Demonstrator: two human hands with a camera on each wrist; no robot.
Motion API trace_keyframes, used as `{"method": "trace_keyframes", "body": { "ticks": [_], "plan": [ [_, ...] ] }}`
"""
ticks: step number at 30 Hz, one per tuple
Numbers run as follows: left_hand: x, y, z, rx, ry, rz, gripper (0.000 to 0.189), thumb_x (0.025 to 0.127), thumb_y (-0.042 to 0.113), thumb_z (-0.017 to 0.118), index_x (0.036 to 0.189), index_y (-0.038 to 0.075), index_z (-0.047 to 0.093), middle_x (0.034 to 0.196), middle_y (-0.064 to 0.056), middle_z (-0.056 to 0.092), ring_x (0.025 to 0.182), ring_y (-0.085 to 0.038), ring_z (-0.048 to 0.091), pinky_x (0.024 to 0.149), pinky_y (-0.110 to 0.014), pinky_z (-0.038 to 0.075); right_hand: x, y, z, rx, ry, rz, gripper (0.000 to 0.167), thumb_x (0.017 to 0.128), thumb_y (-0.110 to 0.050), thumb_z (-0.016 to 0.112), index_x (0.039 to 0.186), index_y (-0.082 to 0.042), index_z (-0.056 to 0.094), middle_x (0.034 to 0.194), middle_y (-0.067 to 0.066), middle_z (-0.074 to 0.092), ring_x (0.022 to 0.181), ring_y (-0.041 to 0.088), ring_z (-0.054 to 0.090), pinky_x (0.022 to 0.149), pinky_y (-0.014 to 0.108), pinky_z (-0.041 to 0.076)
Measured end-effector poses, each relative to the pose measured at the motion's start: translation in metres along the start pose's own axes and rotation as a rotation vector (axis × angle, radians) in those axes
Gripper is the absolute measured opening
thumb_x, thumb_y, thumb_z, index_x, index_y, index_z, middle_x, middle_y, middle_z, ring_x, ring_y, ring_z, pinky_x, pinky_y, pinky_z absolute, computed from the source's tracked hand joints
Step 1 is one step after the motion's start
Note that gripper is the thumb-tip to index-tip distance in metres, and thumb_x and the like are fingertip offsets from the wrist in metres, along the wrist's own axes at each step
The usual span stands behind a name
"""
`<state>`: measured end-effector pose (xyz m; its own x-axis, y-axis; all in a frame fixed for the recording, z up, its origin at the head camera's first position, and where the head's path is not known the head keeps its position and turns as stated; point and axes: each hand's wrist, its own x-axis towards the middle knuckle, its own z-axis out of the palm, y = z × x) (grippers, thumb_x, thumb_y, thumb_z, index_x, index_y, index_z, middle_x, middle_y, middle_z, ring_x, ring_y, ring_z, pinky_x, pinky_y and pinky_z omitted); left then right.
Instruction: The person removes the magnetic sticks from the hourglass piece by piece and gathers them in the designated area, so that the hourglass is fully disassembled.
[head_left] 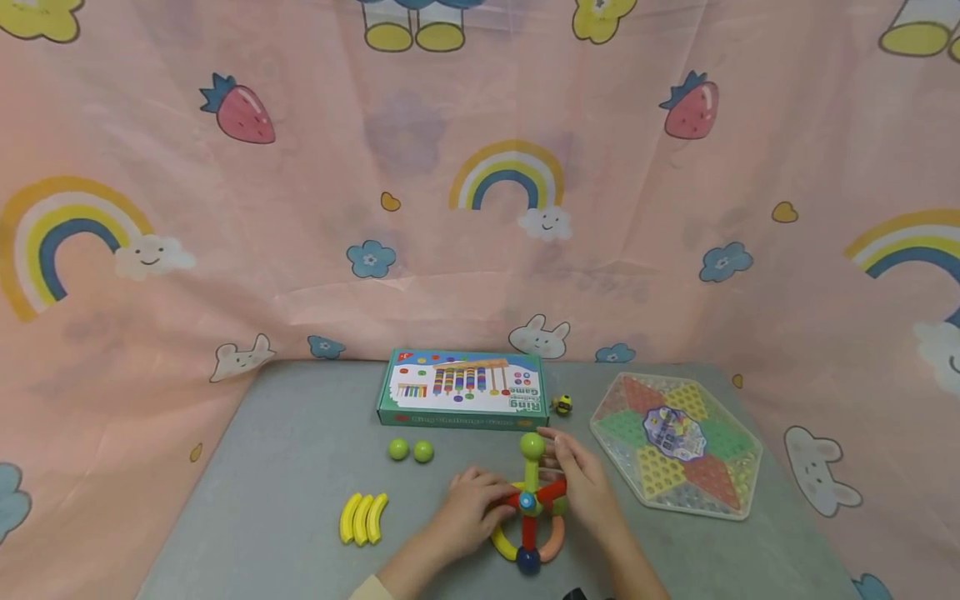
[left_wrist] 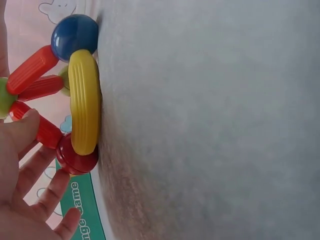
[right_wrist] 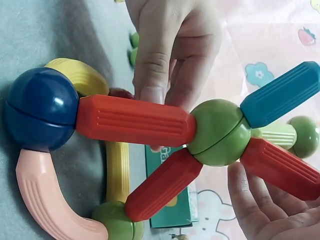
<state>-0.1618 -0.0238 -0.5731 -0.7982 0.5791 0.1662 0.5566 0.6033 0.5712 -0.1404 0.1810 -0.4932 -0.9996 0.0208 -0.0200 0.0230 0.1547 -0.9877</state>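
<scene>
The left hand [left_wrist: 22, 175], at 8 o'clock, pinches a red rod [left_wrist: 49, 134] running from a green ball [left_wrist: 6, 97] at 9 to a red ball [left_wrist: 75, 159] at 8. A yellow curve [left_wrist: 84, 102] at 9 joins that to a blue ball [left_wrist: 75, 37] between 10 and 11. A green box [left_wrist: 90, 202] shows at 7; grey table [left_wrist: 215, 120] spreads at 3.

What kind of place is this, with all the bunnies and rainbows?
Probably a play corner, though I can't see the whole room: a pink cartoon cloth hangs behind a gray table, which holds a game box and a colorful ball-and-stick toy.
</scene>
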Motion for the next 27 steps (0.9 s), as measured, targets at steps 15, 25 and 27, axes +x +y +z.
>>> {"method": "trace_keyframes", "body": {
  "ticks": [15,25,27],
  "plan": [
    [-0.008,0.008,-0.004,-0.034,0.005,-0.086,0.022,0.089,0.038,0.075,0.106,0.026,0.070,0.101,0.016,0.064,0.092,-0.002,0.049,0.082,-0.028,0.042,0.000,0.001,0.000,0.023,-0.024,0.035,0.051,0.110,-0.042,0.035,0.139,-0.005,0.056,0.127,0.018,0.067,0.110,0.028,0.068,0.090,0.034,0.058],
    [-0.012,0.013,-0.008,-0.052,-0.073,-0.103,0.031,0.083,0.041,0.080,0.108,0.027,0.069,0.104,0.016,0.062,0.095,-0.003,0.051,0.082,-0.029,0.044,-0.001,0.002,0.000,0.011,-0.015,0.032,0.052,0.109,-0.043,0.034,0.139,-0.007,0.056,0.129,0.017,0.066,0.111,0.028,0.068,0.091,0.036,0.058],
    [-0.013,0.009,-0.009,-0.034,-0.125,-0.086,0.041,0.078,0.042,0.084,0.113,0.028,0.068,0.113,0.015,0.062,0.104,-0.006,0.052,0.089,-0.034,0.046,-0.001,0.003,0.000,0.012,-0.013,0.026,0.052,0.110,-0.043,0.034,0.139,-0.006,0.056,0.129,0.018,0.066,0.111,0.028,0.068,0.091,0.035,0.058]
  ]
}}
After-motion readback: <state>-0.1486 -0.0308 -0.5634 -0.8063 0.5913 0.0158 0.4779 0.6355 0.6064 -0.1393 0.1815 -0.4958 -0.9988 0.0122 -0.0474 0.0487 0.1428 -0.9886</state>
